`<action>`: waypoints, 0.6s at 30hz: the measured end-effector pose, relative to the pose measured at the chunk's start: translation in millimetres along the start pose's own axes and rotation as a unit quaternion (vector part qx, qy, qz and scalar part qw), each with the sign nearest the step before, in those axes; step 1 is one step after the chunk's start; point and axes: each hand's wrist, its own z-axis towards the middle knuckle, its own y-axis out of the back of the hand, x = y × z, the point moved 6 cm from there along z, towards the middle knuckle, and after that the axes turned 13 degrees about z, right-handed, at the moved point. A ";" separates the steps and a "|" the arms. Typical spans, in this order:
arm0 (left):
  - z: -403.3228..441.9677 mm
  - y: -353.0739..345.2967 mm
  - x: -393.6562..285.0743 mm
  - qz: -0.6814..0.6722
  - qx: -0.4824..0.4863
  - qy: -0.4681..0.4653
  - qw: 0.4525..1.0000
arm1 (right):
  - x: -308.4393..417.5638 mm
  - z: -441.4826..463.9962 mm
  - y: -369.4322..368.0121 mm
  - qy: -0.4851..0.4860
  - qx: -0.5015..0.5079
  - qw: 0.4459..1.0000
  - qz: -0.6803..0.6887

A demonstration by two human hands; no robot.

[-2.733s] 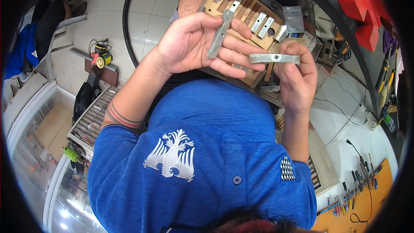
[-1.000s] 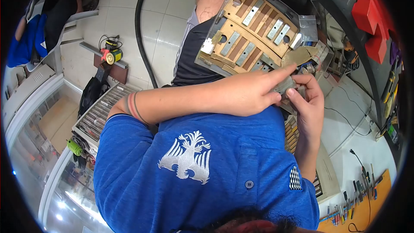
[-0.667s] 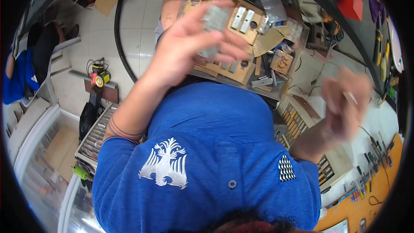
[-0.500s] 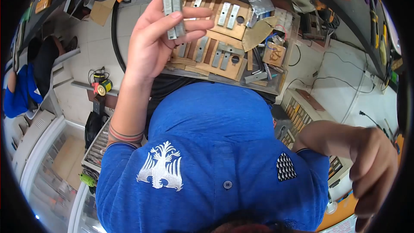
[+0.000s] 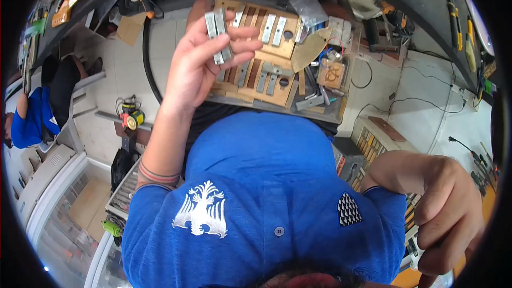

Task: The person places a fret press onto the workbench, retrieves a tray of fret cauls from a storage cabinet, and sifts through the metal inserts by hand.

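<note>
My left hand [image 5: 194, 69], palm up, grips two short grey steel bars [image 5: 218, 34] side by side between thumb and fingers. Its other fingers stretch out over the wooden blocks. Just beyond, a slotted wooden block [image 5: 277, 50] carries steel bars [image 5: 273, 29] with small holes. Nearer my body, a second wooden block [image 5: 256, 96] holds more grey bars [image 5: 266, 82]. At the lower right my right hand [image 5: 448, 213] is raised beside my shoulder, its fingers curled downward. Whatever its fingertips may hold is hidden.
A board [image 5: 333, 112] under the blocks also bears a plastic bag [image 5: 309, 9], a tan curved piece [image 5: 311, 50], a small wooden box [image 5: 331, 73] and loose tools. A drawer of tools [image 5: 368, 141] stands to the right. Another person in blue [image 5: 34, 122] is at far left.
The view has shifted slightly, so the blocks and board sit farther left. My right hand has moved a little left, its fingers still curled. My left hand keeps the two bars.
</note>
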 end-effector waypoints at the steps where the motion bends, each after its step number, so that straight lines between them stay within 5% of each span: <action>1: 1.0 -2.5 -0.9 -0.002 0.004 0.001 1.000 | 0.9 3.4 -1.2 -0.001 0.013 1.000 -0.002; 12: 4.6 -24.3 -3.7 -0.006 0.015 0.016 1.000 | 41.9 32.6 -18.5 -0.044 0.115 0.989 -0.086; 18: 15.7 -11.4 9.8 0.051 0.039 -0.016 0.998 | 8.3 -5.4 27.5 -0.105 -0.059 0.991 -0.051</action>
